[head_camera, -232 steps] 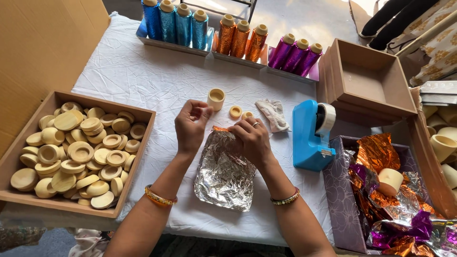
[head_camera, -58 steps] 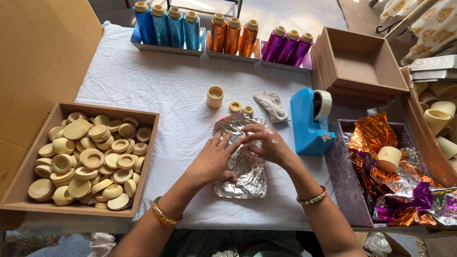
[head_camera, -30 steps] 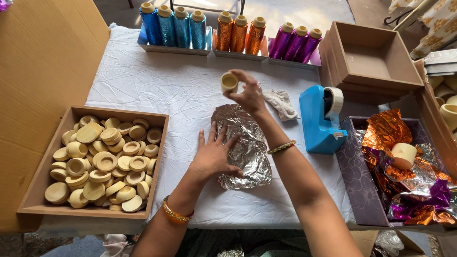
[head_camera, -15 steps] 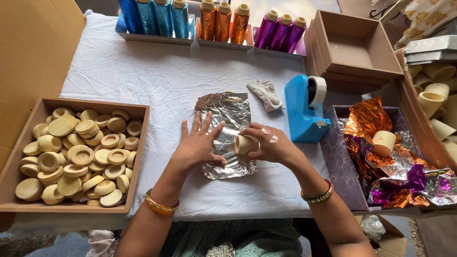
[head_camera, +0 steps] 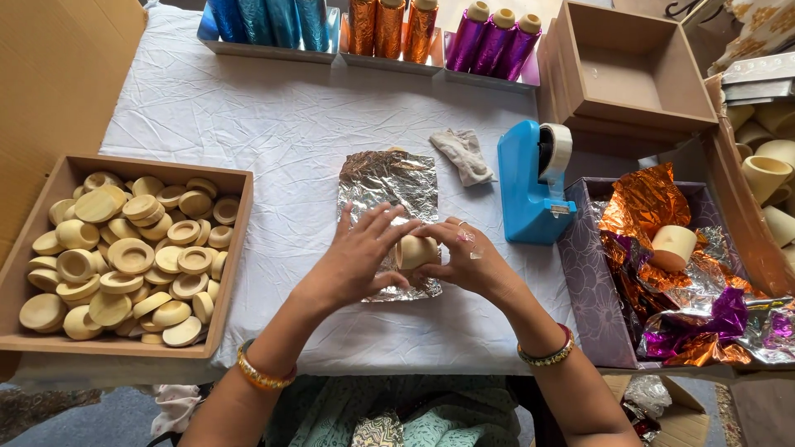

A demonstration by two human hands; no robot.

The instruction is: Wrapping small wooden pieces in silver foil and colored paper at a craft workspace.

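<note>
A crinkled silver foil sheet (head_camera: pixel 389 184) lies on the white cloth in front of me. On its near end rests a small pale wooden cup (head_camera: pixel 416 251) lying on its side. My right hand (head_camera: pixel 470 261) grips the cup from the right, with a small piece of clear tape stuck to one finger. My left hand (head_camera: pixel 362 257) lies with fingers spread on the foil and touches the cup from the left.
A wooden tray (head_camera: pixel 234 248) of several pale round wooden pieces stands at left. A blue tape dispenser (head_camera: pixel 530 186) and a grey rag (head_camera: pixel 464 155) lie right of the foil. A purple box (head_camera: pixel 590 285) of coloured foils is at right; foil rolls (head_camera: pixel 385 25) line the back.
My right hand picked a wooden cup from the far side of the foil and brought it down onto the foil's near end. My left hand stayed on the foil and now meets the cup.
</note>
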